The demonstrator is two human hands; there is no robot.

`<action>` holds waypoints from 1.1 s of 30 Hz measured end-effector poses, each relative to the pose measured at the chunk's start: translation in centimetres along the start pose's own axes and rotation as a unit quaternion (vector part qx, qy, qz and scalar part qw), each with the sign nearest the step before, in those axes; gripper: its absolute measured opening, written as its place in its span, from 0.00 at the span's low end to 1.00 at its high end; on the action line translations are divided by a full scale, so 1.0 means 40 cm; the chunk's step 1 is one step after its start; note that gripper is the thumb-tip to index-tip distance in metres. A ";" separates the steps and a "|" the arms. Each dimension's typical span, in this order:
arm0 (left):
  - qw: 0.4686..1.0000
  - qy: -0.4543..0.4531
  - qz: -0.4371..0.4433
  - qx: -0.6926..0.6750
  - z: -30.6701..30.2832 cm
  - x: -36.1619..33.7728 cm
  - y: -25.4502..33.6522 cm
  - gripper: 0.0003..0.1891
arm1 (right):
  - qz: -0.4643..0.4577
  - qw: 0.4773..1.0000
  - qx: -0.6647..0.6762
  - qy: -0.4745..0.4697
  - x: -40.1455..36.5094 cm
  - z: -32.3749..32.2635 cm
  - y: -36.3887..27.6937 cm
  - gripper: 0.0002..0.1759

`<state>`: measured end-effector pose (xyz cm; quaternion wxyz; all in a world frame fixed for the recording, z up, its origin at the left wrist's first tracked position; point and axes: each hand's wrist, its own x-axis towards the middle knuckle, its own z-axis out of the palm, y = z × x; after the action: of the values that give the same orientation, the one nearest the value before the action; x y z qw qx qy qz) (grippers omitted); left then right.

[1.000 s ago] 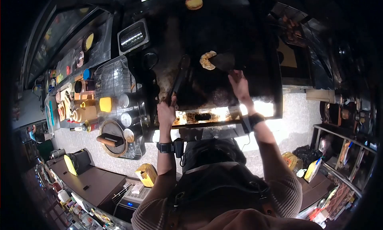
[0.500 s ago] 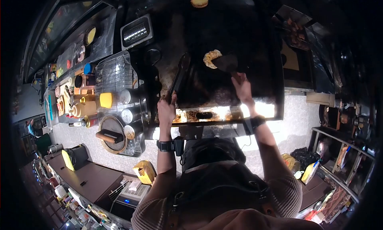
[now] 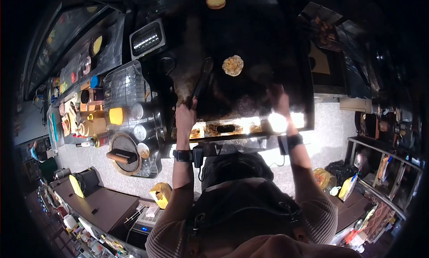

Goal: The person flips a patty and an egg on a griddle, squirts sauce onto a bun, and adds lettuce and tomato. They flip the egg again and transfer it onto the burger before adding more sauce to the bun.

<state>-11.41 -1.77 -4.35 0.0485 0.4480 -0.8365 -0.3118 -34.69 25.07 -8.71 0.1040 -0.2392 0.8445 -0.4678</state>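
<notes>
My left hand [image 3: 185, 118] is closed around the handles of dark tongs [image 3: 203, 77], which point away from me over the black griddle [image 3: 259, 30]. A spatula [image 3: 262, 73], blurred by motion, is in my closed right hand [image 3: 279, 100] near the griddle's front right. Left of the spatula's blade lies a round, flat, pale-brown patty [image 3: 233, 65], whole outline showing. Farther back on the griddle sits a golden bun-like round [image 3: 216, 2]. The tongs' tips are to the left of the patty, apart from it.
Left of the griddle stands a tray with a wire rack [image 3: 127, 86], metal cups [image 3: 140, 132], a yellow block [image 3: 116, 116] and a round press with a wooden handle [image 3: 121, 157]. Sauce bottles [image 3: 93, 126] crowd beyond it. A metal pan [image 3: 147, 38] sits at the griddle's back left.
The spatula has drawn back to the right, off the patty it overlapped. My right hand has moved slightly right and nearer me. My left hand still holds the tongs; the whole view has shifted a little.
</notes>
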 end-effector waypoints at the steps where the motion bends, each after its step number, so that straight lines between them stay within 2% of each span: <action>1: 1.000 -0.002 0.002 0.011 -0.002 0.009 0.012 0.24 | -0.023 0.999 -0.032 -0.005 -0.007 -0.012 0.015 0.17; 2: 1.000 -0.004 0.003 0.022 -0.003 0.017 0.024 0.24 | -0.046 0.997 -0.049 -0.025 -0.012 -0.018 0.030 0.17; 6: 1.000 -0.022 0.006 0.011 -0.027 0.028 0.082 0.24 | -0.026 0.997 -0.058 -0.047 -0.033 -0.027 0.056 0.16; 12: 1.000 0.013 -0.003 -0.010 0.041 0.034 -0.017 0.22 | -0.027 0.998 -0.046 -0.032 -0.032 0.006 0.007 0.16; 14: 0.998 0.021 0.013 -0.054 -0.006 -0.003 0.026 0.22 | -0.055 0.998 -0.026 -0.019 -0.023 0.030 -0.027 0.16; 18: 0.995 0.037 -0.010 -0.087 -0.051 -0.068 0.030 0.22 | 0.000 0.999 -0.003 -0.032 0.002 0.070 -0.025 0.17; 21: 0.995 0.053 -0.001 -0.082 -0.047 -0.075 -0.022 0.18 | -0.021 0.996 -0.079 -0.043 0.008 0.064 -0.029 0.19; 22: 0.996 0.043 -0.026 -0.067 -0.059 -0.079 -0.019 0.18 | -0.026 0.996 -0.069 -0.046 0.008 0.062 -0.021 0.19; 24: 0.996 0.055 0.010 -0.071 -0.082 -0.093 -0.011 0.18 | -0.037 0.997 -0.049 -0.052 0.011 0.061 -0.004 0.20; 25: 0.995 0.061 0.026 -0.073 -0.093 -0.098 -0.005 0.18 | -0.021 0.998 -0.043 -0.048 0.017 0.059 -0.022 0.20; 27: 0.993 0.068 0.004 -0.094 -0.097 -0.104 -0.018 0.19 | 0.013 0.999 -0.031 -0.042 0.024 0.057 -0.054 0.20; 30: 0.992 0.060 -0.017 -0.111 -0.115 -0.119 -0.015 0.22 | -0.019 0.999 -0.040 -0.007 0.047 0.104 -0.050 0.20; 33: 0.992 0.053 -0.038 -0.111 -0.124 -0.131 -0.018 0.23 | -0.007 0.998 -0.058 0.024 0.062 0.143 -0.047 0.20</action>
<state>-6.00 -0.33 0.24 0.1303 0.4876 -0.7752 -0.3799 -33.97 18.75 -10.11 0.0668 -0.2397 0.8705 -0.4246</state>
